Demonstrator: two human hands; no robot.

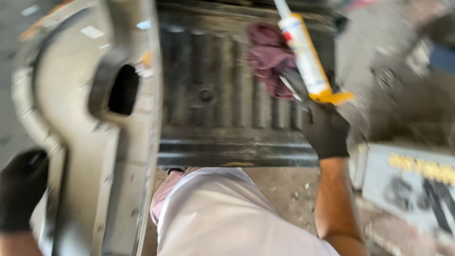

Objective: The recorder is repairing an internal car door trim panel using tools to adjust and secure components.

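The whole view is blurred, so I cannot make out small details, and the top of the white tube (303, 52) is cut off by the upper edge. My right hand (326, 130), in a black glove, is closed around the lower end of this tube, near its yellow base; the single fingers I cannot separate. The tube stands over the dark ribbed metal panel (213, 95), its long axis tilted, with the nozzle pointing up and a little to the left. Just beside it lies a dark red rag (268, 54) on the panel. My left hand (21, 189), also gloved, is at the lower left edge and rests against the grey car body part (80, 123); how far its fingers are open I cannot tell. Below I see my light trousers (222, 213) above the concrete floor (289, 189)
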